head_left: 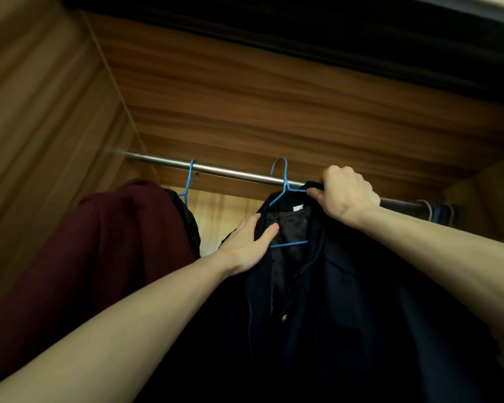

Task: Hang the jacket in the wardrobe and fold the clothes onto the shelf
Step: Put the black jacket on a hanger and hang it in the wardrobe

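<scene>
Landmark: the metal rail (216, 170), running across the upper part of the wooden wardrobe (245, 91) from its left wall toward the right.
Jacket: a dark navy jacket (346, 301) carried on a blue wire hanger (284, 187); it hangs just below the rail, right of centre, front open, dark lining and a small white label showing at the collar.
Hanger hook: rises above the rail line at mid-span; whether it rests on the rail cannot be told.
Left hand: the left hand (249, 247) sits below the rail, thumb over the inside of the jacket's left front edge by the collar, fingers behind the cloth, grasping it.
Right hand: the right hand (346, 193) is at rail height, fingers clenched round the jacket's collar and right shoulder beside the hanger's neck.
Maroon garment: a maroon garment (99, 257) hangs under the left end of the rail, left of the jacket.
Second hanger: a second blue hanger (189, 181) hooks over the rail between the maroon garment and the jacket, carrying a dark garment (189, 225).
Far right: more hangers (440, 212) bunched at the rail's right end, detail unclear.
</scene>
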The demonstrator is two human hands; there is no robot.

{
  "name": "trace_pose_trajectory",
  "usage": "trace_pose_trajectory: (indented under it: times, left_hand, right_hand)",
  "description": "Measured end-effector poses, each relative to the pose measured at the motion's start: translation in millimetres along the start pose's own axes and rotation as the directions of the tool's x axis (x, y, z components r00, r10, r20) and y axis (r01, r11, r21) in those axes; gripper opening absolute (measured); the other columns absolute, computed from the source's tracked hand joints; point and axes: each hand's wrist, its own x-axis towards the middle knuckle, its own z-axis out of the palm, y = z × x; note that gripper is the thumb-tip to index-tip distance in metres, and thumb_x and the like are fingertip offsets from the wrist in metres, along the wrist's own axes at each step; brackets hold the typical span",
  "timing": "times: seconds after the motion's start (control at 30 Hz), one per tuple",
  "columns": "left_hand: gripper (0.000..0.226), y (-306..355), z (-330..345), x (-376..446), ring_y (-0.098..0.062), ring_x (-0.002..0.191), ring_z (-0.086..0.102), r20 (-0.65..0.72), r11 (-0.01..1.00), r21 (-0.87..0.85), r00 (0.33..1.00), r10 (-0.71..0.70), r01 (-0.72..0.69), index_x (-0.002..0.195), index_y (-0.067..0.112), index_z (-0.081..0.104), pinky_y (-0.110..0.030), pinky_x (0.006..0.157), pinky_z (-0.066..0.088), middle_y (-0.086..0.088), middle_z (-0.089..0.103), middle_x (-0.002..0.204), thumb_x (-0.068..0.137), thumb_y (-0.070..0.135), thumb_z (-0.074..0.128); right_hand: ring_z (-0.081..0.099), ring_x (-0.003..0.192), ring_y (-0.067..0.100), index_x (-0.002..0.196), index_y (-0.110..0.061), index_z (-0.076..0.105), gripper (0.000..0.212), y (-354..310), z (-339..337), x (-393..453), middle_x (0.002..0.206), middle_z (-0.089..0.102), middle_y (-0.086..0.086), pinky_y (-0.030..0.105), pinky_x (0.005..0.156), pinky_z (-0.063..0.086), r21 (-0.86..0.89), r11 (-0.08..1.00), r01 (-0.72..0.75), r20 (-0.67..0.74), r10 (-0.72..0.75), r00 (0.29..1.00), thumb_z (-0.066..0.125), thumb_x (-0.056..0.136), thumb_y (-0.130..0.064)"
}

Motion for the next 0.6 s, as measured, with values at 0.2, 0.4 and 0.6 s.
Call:
trace_pose_trajectory:
  times: [0.2, 0.4, 0.6]
  left_hand:
    - [0.083, -10, -11, -8, -0.019, 0.15, 0.036, 0.03, 0.998, -0.063, 0.999, -0.017, 0.019, 0.163, 0.032, 0.02, -0.04, 0.12, 0.034, 0.007, 0.027, 0.168, 0.096, 0.077, 0.037]
    - [0.076, 2, -11, -22, -0.015, 0.132, 0.048, 0.064, 0.993, -0.112, 0.997, -0.037, 0.044, 0.161, 0.029, 0.024, -0.029, 0.099, 0.037, 0.004, 0.04, 0.161, 0.1, 0.072, 0.037]
    - [0.081, 1, -7, -42, -0.017, 0.141, 0.046, 0.066, 0.991, -0.108, 0.996, -0.068, 0.075, 0.161, 0.027, 0.022, -0.034, 0.112, 0.037, 0.004, 0.037, 0.164, 0.097, 0.075, 0.038]
  right_hand:
    - [0.059, 0.12, 0.045, 0.121, -0.008, 0.06, 0.039, -20, 1, -2, 0.131, 0.062, 0.02, 0.041, 0.084, 0.043, 0.037, 0.997, -0.067, 0.051, 0.065, 0.997, 0.066, 0.1, -0.04]
    - [0.06, 0.125, 0.04, 0.129, -0.01, 0.061, 0.038, -40, 3, -18, 0.135, 0.062, 0.016, 0.041, 0.091, 0.047, 0.069, 0.983, -0.172, 0.111, 0.164, 0.98, 0.067, 0.1, -0.033]
    - [0.063, 0.117, 0.035, 0.105, -0.017, 0.057, 0.01, -55, 11, -37, 0.127, 0.066, 0.012, 0.036, 0.079, 0.041, 0.082, 0.975, -0.205, 0.185, 0.187, 0.965, 0.065, 0.1, -0.022]
